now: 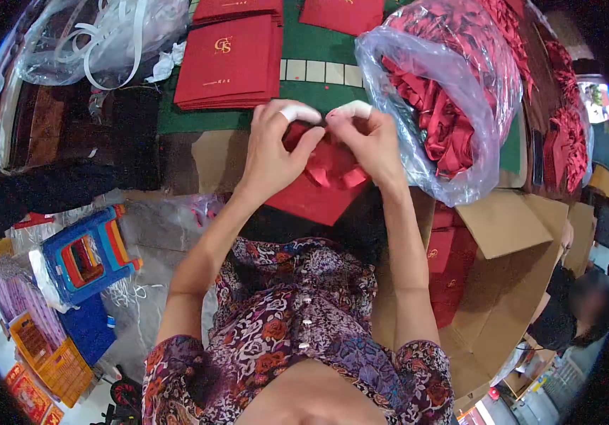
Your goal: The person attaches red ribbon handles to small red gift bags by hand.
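My left hand [276, 145] and my right hand [370, 142] come together at the table's near edge, fingers pinched on a shiny red ribbon [336, 176]. White coverings wrap a finger on each hand. The ribbon loops down over a flat red piece [313, 202], whose corner points toward my lap. My fingers hide the exact pinch point. Beyond my left hand lies a stack of red card-like covers [226, 67] with gold lettering. Close to my right hand is a clear plastic bag [485, 166] full of red ribbons [432, 106].
To my right, an open cardboard box [506, 223] holds several red covers [450, 258]. Another red cover [343, 14] lies at the table's back. Clear plastic with white strips [117, 42] sits far left. Colourful stools [88, 255] stand on the floor; a person [559, 312] is at right.
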